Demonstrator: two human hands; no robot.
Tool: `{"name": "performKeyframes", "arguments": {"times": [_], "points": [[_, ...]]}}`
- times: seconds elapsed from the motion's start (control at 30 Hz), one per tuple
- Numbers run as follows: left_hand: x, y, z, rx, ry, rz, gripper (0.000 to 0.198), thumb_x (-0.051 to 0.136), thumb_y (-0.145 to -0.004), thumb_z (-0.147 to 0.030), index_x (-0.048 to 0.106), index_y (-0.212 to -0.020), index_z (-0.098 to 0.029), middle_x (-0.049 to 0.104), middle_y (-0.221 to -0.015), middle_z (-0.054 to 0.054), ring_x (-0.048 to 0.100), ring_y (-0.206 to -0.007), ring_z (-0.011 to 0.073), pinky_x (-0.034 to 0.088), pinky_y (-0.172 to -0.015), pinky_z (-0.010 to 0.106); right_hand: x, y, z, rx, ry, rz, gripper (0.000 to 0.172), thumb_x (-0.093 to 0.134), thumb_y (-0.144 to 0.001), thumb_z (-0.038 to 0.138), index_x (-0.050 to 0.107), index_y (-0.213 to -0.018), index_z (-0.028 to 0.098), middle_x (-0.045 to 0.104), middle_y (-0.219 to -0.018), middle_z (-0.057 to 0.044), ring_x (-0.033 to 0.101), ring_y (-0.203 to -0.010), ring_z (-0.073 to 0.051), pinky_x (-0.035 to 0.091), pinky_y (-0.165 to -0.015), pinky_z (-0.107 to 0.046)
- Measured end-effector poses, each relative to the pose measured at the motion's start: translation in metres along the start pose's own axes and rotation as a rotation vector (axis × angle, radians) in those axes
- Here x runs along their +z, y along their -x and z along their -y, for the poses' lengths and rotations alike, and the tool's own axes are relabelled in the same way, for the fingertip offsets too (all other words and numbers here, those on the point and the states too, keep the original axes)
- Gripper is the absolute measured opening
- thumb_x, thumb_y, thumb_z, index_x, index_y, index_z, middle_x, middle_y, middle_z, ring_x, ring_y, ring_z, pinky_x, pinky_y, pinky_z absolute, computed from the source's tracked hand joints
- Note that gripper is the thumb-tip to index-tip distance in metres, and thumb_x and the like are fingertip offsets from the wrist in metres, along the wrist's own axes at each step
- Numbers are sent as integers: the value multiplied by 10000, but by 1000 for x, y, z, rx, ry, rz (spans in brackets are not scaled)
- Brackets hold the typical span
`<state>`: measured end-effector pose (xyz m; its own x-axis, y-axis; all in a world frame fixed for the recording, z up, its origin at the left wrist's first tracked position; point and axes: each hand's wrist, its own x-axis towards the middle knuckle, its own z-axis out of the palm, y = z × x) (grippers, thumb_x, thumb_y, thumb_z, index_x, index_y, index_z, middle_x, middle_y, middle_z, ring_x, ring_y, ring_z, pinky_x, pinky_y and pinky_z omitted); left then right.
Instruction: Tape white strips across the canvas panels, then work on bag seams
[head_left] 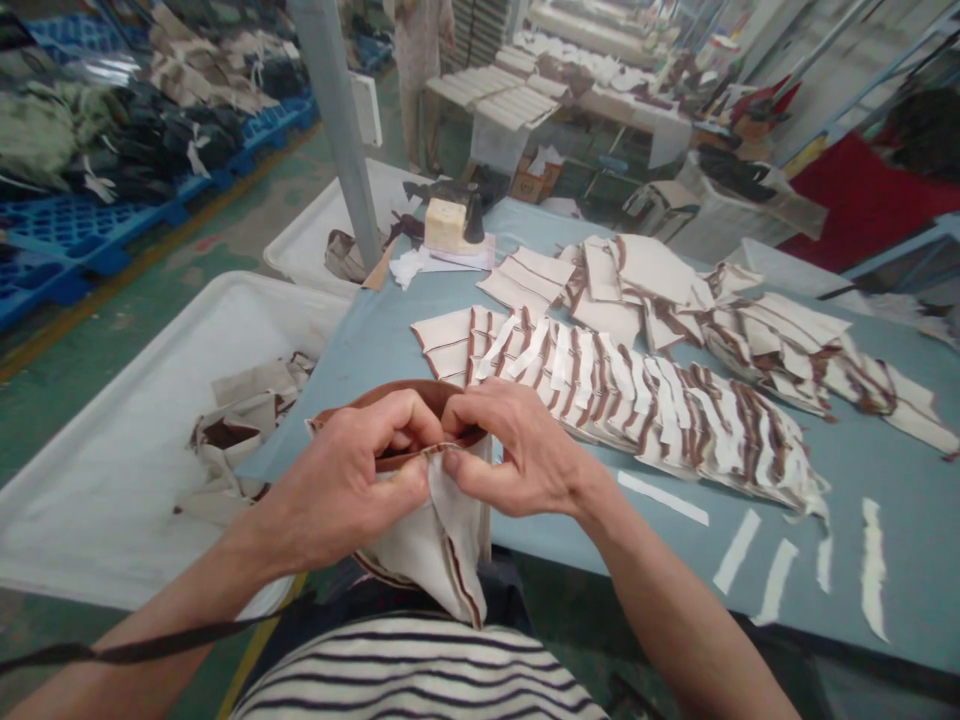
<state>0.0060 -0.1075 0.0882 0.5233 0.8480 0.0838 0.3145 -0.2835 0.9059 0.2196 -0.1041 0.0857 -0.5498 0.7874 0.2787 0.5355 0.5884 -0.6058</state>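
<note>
My fingers (405, 483), left hand (334, 490) and right hand (517, 440) side by side, are clamping a cream fabric pouch (401, 530) at its rim; it is hanging before my torso, near the surface (337, 375). I am apparently working the rim at a seam; the next move is probably calling for an even pinch. Beyond, overlapping fabric pieces (585, 400) are lying in a row.

Table (371, 340): passable bare surface beyond left hand (352, 475).
Stack (619, 395): obstructs low passage beyond right hand (517, 445), rightward.
Pole (341, 130): obstacle well beyond left hand.
</note>
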Motion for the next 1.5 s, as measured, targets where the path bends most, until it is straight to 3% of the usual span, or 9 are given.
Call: {"name": "performKeyframes", "arguments": {"times": [0.2,0.6,0.7,0.87,1.0,1.13,1.23,1.37,1.5], "points": [[3,6,2,68,-5,-55,82,584,-828,-215,665,-821,-224,683,-683,-52,582,-533,116,416,-480,213,4,4,6,60,-82,-1,87,565,-822,317,558,-782,240,581,-702,22,492,-668,-168,341,-695,-309],[6,19,3,237,-158,-134,117,562,-879,-163,664,-877,-219,747,-735,-50,690,-595,115,507,-548,177,11,11,27,152,16,7,108,566,-829,321,563,-762,235,555,-675,10,478,-650,-164,272,-642,-313],[6,24,9,326,-252,-156,159,570,-901,-133,696,-942,-221,773,-772,-44,708,-617,121,548,-609,186,18,12,29,189,-145,-36,82,557,-792,295,535,-737,238,521,-651,36,453,-632,-145,299,-637,-297],[8,31,23,520,-351,-176,297,530,-921,-42,702,-1060,-241,813,-812,-19,758,-659,142,584,-665,216,33,18,32,369,-606,-36,73,556,-741,310,551,-737,238,430,-629,64,363,-589,-122,285,-554,-263],[10,32,36,677,-407,-184,398,533,-895,-11,688,-1152,-272,817,-798,13,751,-642,175,582,-639,275,38,23,31,493,-914,-4,111,622,-718,333,586,-756,235,465,-633,49,381,-584,-133,310,-547,-270],[8,28,52,752,-419,-156,397,566,-907,-44,699,-1204,-271,824,-839,48,756,-672,196,570,-626,287,44,26,20,487,-1022,-8,122,643,-727,329,668,-755,213,586,-696,9,470,-635,-160,358,-583,-280],[6,26,66,824,-387,-136,384,587,-934,-71,688,-1249,-266,832,-897,61,765,-718,194,561,-651,276,50,25,13,536,-1048,3,160,611,-720,342,684,-748,202,582,-682,12,438,-601,-143,327,-541,-258],[6,29,75,701,-401,-33,352,599,-935,-114,720,-1224,-276,857,-945,88,772,-751,208,581,-681,304,51,24,15,642,-1091,62,133,613,-643,336,604,-699,215,463,-567,75,335,-522,-97,267,-502,-224],[9,37,70,507,-316,-10,264,577,-967,-202,778,-1115,-285,865,-940,88,789,-798,228,627,-757,350,44,28,21,643,-1028,65,132,618,-652,307,602,-743,214,486,-587,85,356,-538,-85,256,-514,-204]]}}
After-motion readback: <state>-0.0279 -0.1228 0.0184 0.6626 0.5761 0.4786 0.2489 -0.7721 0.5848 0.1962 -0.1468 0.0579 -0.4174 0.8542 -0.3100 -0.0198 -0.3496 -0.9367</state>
